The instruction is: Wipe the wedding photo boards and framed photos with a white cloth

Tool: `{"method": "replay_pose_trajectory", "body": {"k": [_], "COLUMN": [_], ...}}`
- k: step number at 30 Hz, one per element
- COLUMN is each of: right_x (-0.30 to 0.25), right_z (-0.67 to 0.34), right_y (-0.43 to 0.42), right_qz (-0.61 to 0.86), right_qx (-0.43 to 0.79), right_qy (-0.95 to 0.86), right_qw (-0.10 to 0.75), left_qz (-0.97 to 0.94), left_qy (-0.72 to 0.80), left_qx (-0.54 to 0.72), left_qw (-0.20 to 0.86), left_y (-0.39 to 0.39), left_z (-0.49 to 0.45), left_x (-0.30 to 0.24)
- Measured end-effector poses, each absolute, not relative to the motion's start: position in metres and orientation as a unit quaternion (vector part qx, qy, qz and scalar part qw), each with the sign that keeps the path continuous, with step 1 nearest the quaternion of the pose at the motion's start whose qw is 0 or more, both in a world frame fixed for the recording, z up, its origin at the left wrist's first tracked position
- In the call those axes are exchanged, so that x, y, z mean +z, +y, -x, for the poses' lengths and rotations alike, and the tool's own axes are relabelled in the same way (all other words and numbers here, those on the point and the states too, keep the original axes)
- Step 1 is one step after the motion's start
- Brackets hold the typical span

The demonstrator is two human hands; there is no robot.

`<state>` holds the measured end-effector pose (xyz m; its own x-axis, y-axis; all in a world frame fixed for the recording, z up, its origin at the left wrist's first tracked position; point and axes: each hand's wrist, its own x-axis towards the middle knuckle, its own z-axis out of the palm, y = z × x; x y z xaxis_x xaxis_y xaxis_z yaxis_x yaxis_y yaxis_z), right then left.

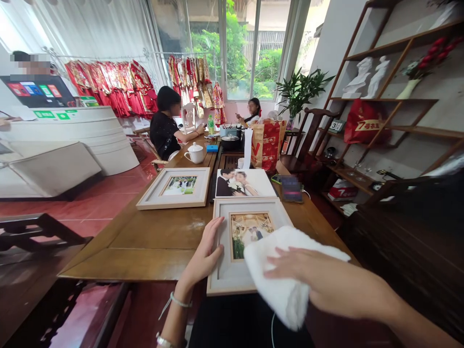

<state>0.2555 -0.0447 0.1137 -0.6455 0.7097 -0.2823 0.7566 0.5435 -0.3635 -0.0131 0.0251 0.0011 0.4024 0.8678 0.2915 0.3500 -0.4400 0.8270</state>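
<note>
A light-wood picture frame with a wide white mount around a wedding photo lies at the table's near edge, jutting slightly past it. My left hand grips the frame's left side, its fingers laid along the edge. On the frame's lower right, my right hand presses a white cloth with fingers extended; it looks slightly blurred. The cloth covers that corner of the frame and part of the photo. Beyond the frame's top edge lies a frameless wedding print. Another framed photo rests to the left.
The wooden table runs away from me. On it stand a white lidded cup, a red paper bag and a dark phone. Two people sit at the far end. A shelf unit stands at right.
</note>
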Motion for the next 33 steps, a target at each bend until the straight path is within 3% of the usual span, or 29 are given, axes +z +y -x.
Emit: {"method": "replay_pose_trajectory", "body": {"k": [3, 6, 12, 18, 28, 33], "right_x": [0.101, 0.087, 0.075, 0.068, 0.067, 0.075], "right_z": [-0.270, -0.270, -0.219, -0.182, -0.188, -0.184], "right_y": [-0.010, 0.037, 0.096, 0.106, 0.021, -0.044], "right_qz": [-0.541, -0.570, -0.441, -0.353, -0.411, -0.307], "right_qx": [-0.108, -0.021, -0.018, -0.046, -0.100, -0.185], "right_qy": [0.833, 0.821, 0.892, 0.930, 0.900, 0.929], "right_qw": [0.045, -0.018, -0.098, -0.092, -0.102, -0.095], "left_qz": [-0.764, -0.765, -0.769, -0.761, -0.731, -0.724], "left_qy": [0.394, 0.392, 0.385, 0.390, 0.442, 0.446], "left_qx": [0.372, 0.372, 0.374, 0.394, 0.380, 0.381], "left_qw": [0.350, 0.350, 0.347, 0.338, 0.355, 0.362], "left_y": [0.025, 0.025, 0.026, 0.030, 0.025, 0.026], "left_z": [0.015, 0.016, 0.016, 0.014, 0.009, 0.009], "left_x": [0.001, 0.001, 0.000, -0.005, 0.001, -0.001]}}
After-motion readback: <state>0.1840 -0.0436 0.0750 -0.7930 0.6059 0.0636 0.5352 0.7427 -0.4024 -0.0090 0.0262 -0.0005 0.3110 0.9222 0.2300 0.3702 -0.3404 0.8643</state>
